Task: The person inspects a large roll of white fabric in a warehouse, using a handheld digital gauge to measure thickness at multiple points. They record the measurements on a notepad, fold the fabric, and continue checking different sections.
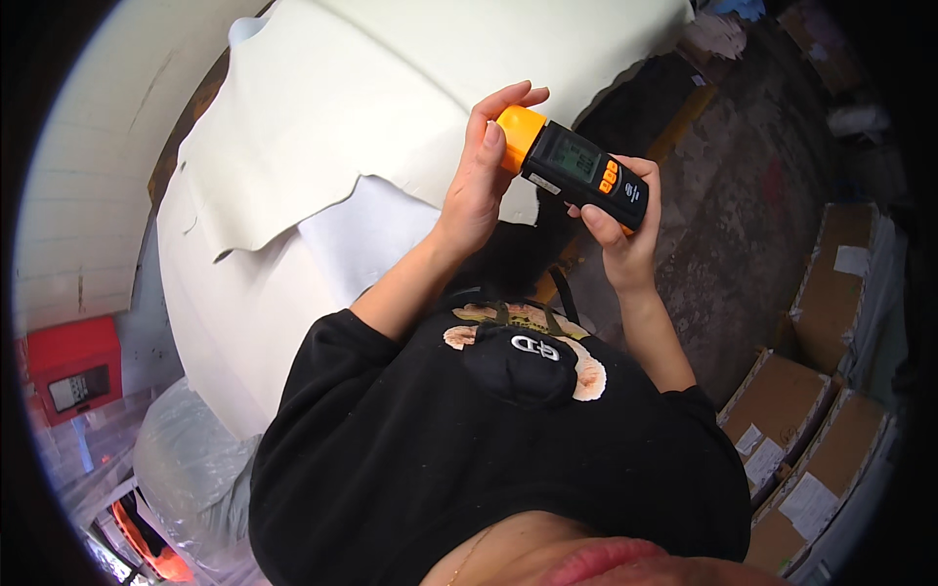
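A handheld digital meter [586,168] with a black body, a grey screen and small orange buttons is held up in front of my chest, tilted down to the right. My left hand [475,190] is closed round the yellow-orange cap [520,135] at its upper left end, thumb and fingers on either side. The lower right end of the body rests in my right hand [633,259], with the thumb at its lower edge. Beneath and beyond my left hand spread large cream sheets that look like leather hides [322,127], with uneven, curling edges.
Cardboard boxes [767,410] with paper labels stand at the right. A red wall box [73,369] is at the far left, above a clear plastic bag [191,459]. Dark, worn floor [723,205] runs along the right of the hides.
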`<state>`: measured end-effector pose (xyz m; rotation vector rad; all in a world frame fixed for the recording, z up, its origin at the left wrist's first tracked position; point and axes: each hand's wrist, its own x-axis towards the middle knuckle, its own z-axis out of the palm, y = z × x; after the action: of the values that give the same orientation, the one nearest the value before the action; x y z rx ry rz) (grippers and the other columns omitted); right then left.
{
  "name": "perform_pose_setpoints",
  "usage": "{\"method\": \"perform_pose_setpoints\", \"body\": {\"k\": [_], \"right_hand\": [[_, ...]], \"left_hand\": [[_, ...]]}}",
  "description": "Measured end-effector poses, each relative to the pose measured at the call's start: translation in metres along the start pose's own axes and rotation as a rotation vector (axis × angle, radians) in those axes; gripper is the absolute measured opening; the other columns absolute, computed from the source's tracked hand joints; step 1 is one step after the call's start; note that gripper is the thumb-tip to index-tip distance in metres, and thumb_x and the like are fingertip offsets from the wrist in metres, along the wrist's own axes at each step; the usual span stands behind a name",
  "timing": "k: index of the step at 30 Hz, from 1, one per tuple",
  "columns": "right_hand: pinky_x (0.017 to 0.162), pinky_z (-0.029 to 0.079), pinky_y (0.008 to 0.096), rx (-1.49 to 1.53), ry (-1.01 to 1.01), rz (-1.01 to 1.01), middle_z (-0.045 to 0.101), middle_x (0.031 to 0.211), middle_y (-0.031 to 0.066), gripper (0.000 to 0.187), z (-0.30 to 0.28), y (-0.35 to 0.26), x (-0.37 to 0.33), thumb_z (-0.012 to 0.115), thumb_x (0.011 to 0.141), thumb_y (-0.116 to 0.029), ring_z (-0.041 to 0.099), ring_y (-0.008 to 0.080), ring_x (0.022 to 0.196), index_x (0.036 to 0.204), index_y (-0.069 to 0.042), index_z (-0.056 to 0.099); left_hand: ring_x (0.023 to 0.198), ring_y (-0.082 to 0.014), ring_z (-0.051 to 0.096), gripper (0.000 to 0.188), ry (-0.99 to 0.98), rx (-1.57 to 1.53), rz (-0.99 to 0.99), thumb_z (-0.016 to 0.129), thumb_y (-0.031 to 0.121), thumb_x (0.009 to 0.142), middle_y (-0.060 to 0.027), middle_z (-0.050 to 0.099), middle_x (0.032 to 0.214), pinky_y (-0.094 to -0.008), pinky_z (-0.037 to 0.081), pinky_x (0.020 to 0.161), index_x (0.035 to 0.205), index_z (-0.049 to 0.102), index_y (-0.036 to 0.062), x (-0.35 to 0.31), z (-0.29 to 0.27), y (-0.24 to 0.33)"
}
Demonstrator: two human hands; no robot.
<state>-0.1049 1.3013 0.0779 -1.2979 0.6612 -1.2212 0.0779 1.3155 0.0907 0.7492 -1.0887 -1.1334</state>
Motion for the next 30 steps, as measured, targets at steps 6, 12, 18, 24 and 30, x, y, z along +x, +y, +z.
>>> {"method": "perform_pose_setpoints", "body": {"k": [6,12,18,24,30], "right_hand": [[0.086,0.051,0.0249,-0.055,0.186,0.039,0.057,0.109,0.0063,0.054,-0.098,0.002,0.047,0.079,0.081,-0.014,0.059,0.0089,0.096,0.121,-0.004,0.044],[0.089,0.056,0.0372,0.045,0.201,0.11,0.062,0.109,0.0101,0.057,-0.221,0.02,0.142,0.077,0.08,-0.024,0.065,0.0186,0.102,0.123,-0.004,0.046],[0.092,0.051,0.0367,0.652,0.436,0.3,0.059,0.107,0.0082,0.04,-0.353,0.041,0.195,0.062,0.094,-0.033,0.059,0.0184,0.099,0.121,-0.005,0.053],[0.097,0.044,0.0379,0.616,0.955,0.122,0.054,0.106,0.0078,0.052,-0.518,0.029,0.167,0.052,0.098,-0.05,0.053,0.0209,0.104,0.121,-0.004,0.054],[0.102,0.044,0.0401,0.527,1.174,0.137,0.057,0.112,0.0117,0.055,-0.68,0.049,0.218,0.049,0.102,-0.048,0.056,0.022,0.108,0.132,-0.001,0.049]], "left_hand": [[0.129,-0.0223,0.048,0.066,-0.263,0.13,0.004,0.036,0.055,0.103,-0.0164,0.037,0.153,-0.0395,0.036,0.111,0.149,0.033,0.0079,0.106,0.05,-0.073],[0.131,-0.03,0.051,0.076,-0.513,0.221,0.014,0.034,0.062,0.101,-0.018,0.038,0.154,-0.043,0.036,0.112,0.154,0.03,0.0072,0.256,0.103,-0.109],[0.125,-0.0261,0.056,0.066,-0.246,0.157,-0.279,0.036,0.053,0.103,-0.015,0.055,0.14,-0.0397,0.042,0.106,0.147,0.042,0.0043,0.437,0.128,-0.183],[0.115,-0.0177,0.06,0.045,-0.109,0.142,-0.305,0.044,0.035,0.105,-0.0108,0.063,0.129,-0.0334,0.045,0.1,0.135,0.054,0.0025,0.607,0.204,-0.287],[0.114,-0.0151,0.062,0.038,-0.197,0.219,-0.258,0.052,0.03,0.104,-0.0097,0.067,0.123,-0.032,0.046,0.1,0.128,0.06,0.002,0.778,0.302,-0.381]]}}
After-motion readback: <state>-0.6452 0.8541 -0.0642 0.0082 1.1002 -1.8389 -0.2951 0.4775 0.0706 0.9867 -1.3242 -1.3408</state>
